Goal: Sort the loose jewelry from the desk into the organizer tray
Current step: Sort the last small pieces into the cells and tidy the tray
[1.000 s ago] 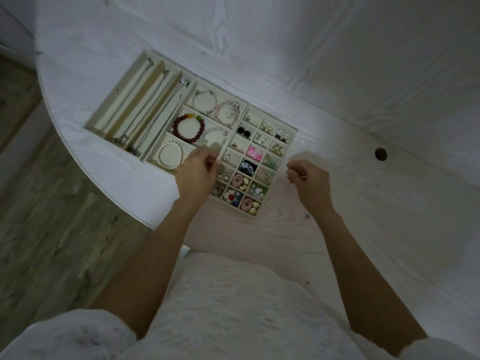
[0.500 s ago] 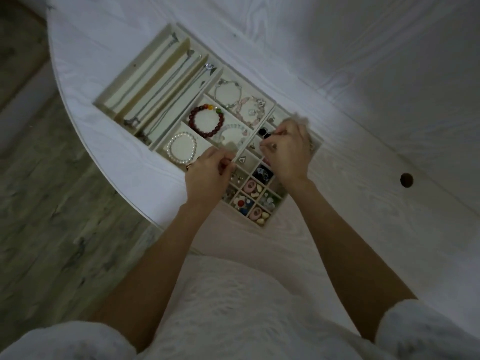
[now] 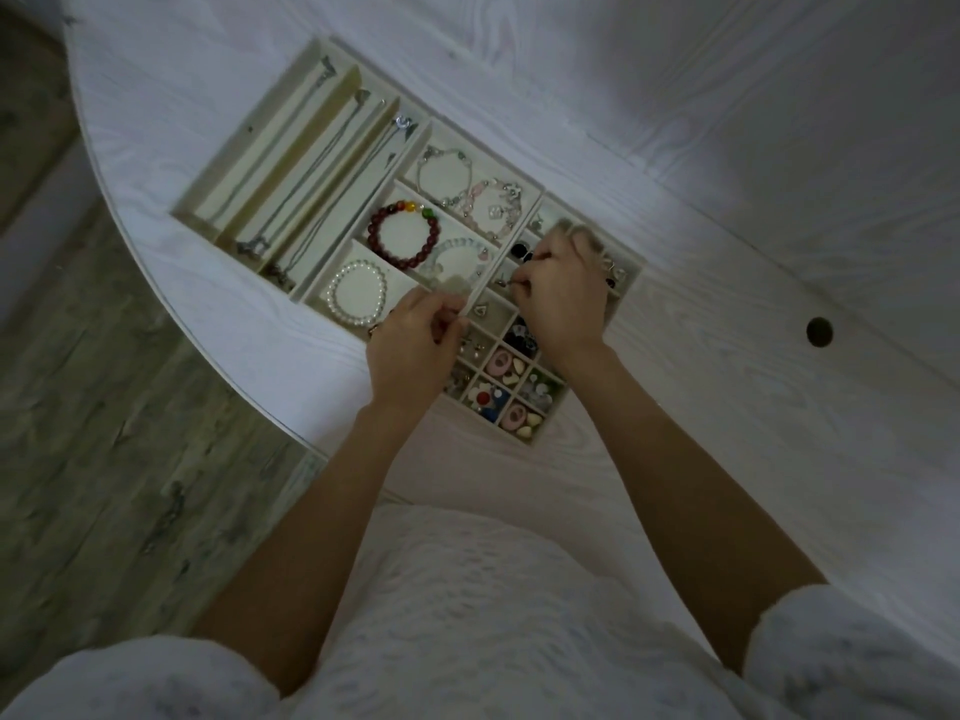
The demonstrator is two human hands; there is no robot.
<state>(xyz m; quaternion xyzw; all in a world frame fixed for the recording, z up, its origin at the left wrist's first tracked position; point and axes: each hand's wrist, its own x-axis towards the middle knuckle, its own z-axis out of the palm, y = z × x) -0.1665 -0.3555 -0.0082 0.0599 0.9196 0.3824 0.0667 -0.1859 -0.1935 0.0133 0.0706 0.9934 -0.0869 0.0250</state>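
White desk [image 3: 727, 356] under dim light: my right hand [image 3: 563, 293], moved in from the bare desktop, now pinches a small piece over the organizer tray's [image 3: 524, 440] small compartments, while my left hand [image 3: 410, 345], fingers curled, steadies a divider.

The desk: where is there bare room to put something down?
Bare desk lies right of the tray, around the round hole, and behind the tray. It is crowded over the small compartments, where both hands work.
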